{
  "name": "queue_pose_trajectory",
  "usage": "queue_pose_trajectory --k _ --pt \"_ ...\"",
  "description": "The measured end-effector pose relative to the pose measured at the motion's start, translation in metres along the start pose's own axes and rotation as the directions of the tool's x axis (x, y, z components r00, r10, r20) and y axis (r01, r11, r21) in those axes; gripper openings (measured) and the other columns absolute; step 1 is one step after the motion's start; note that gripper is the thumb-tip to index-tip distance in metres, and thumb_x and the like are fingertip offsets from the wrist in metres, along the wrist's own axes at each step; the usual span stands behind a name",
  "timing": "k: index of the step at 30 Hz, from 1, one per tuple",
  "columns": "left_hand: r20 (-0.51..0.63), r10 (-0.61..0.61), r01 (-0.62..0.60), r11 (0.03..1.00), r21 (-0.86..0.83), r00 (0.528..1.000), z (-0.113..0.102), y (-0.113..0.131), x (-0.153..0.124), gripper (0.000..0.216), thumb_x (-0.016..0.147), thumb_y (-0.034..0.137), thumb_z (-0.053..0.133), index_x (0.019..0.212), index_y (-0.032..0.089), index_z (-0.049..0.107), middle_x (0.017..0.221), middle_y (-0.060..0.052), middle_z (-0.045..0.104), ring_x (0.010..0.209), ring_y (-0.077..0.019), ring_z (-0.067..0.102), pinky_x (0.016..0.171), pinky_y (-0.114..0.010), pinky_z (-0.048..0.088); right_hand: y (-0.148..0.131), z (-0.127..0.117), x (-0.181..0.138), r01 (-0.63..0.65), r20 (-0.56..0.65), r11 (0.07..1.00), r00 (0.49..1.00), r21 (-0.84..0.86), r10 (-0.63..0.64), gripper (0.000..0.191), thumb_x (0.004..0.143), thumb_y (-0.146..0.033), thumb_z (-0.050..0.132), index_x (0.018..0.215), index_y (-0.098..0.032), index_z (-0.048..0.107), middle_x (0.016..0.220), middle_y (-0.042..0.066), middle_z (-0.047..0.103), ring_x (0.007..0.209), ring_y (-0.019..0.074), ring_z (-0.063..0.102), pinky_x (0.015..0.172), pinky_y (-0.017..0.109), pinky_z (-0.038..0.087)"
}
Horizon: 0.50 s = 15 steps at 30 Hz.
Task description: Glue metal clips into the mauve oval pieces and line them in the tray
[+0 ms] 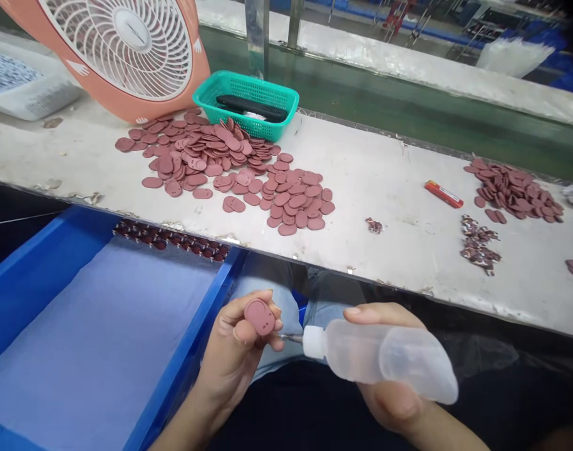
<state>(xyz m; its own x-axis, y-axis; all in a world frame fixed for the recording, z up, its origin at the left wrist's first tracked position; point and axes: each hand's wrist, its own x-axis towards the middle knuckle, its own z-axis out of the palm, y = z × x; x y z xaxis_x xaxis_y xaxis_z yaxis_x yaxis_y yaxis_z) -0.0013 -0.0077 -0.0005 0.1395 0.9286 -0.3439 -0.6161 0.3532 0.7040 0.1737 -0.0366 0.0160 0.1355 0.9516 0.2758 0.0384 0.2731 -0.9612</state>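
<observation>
Below the workbench edge (389, 282), hands (234, 357) with disc (260, 317) and squeeze bottle (380, 357)

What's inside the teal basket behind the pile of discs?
The teal plastic basket holds long black items, with something white showing beneath them. They cover the basket's floor there, so anything lying under them cannot be seen.

The counter (384, 188) edge blocks the way at 12 o'clock. The wall of the blue bin (187, 351) stands just beside the left hand (234, 357) at 9 o'clock. At 3 o'clock, the right hand (394, 401) has open air to pass.
</observation>
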Motion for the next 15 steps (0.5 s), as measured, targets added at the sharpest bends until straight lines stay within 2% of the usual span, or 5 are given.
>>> queue_pose_trajectory --k 3,6,10,15 --pt "0.014 -0.002 0.002 1.0 0.019 1.0 0.0006 0.001 0.0006 0.057 0.047 0.063 0.087 0.08 0.018 0.078 0.062 0.002 0.062 0.049 -0.0062 0.053 0.047 -0.018 0.055 -0.0023 0.0022 0.0033 0.078 0.009 0.995 0.997 0.054 -0.078 0.045 0.083 -0.057 0.07 0.116 -0.026 0.066 0.078 0.004 0.066 0.052 0.0174 0.058 0.044 0.033 0.045" --pt "0.02 0.031 -0.031 0.999 0.013 0.999 0.0004 0.0012 0.0013 0.055 0.049 0.061 0.087 0.083 0.019 0.08 0.064 0.002 0.063 0.052 -0.0075 0.056 0.045 -0.017 0.055 -0.0021 0.0017 0.0044 0.027 0.025 0.997 0.999 0.077 -0.029 0.045 0.084 -0.057 0.069 0.116 -0.026 0.066 0.073 0.003 0.065 0.05 0.0173 0.056 0.042 0.033 0.043" --pt "0.038 0.05 -0.05 0.999 0.004 0.998 0.0 0.0 0.0017 0.049 0.052 0.057 0.088 0.085 0.02 0.081 0.066 0.002 0.064 0.055 -0.0088 0.059 0.047 -0.017 0.056 -0.0005 0.0021 0.0036 0.019 0.031 0.997 0.999 0.075 -0.021 0.044 0.083 -0.055 0.071 0.115 -0.025 0.066 0.073 0.003 0.065 0.049 0.0167 0.056 0.039 0.032 0.041" --pt "0.043 0.077 -0.078 0.997 0.0 0.996 -0.0007 -0.0013 0.001 0.044 0.057 0.055 0.087 0.087 0.023 0.081 0.07 0.002 0.067 0.058 -0.009 0.062 0.048 -0.016 0.056 0.0006 0.0029 0.0032 0.005 0.054 0.997 0.998 0.072 -0.008 0.042 0.086 -0.053 0.068 0.118 -0.025 0.065 0.075 0.002 0.065 0.045 0.0145 0.051 0.04 0.032 0.044"
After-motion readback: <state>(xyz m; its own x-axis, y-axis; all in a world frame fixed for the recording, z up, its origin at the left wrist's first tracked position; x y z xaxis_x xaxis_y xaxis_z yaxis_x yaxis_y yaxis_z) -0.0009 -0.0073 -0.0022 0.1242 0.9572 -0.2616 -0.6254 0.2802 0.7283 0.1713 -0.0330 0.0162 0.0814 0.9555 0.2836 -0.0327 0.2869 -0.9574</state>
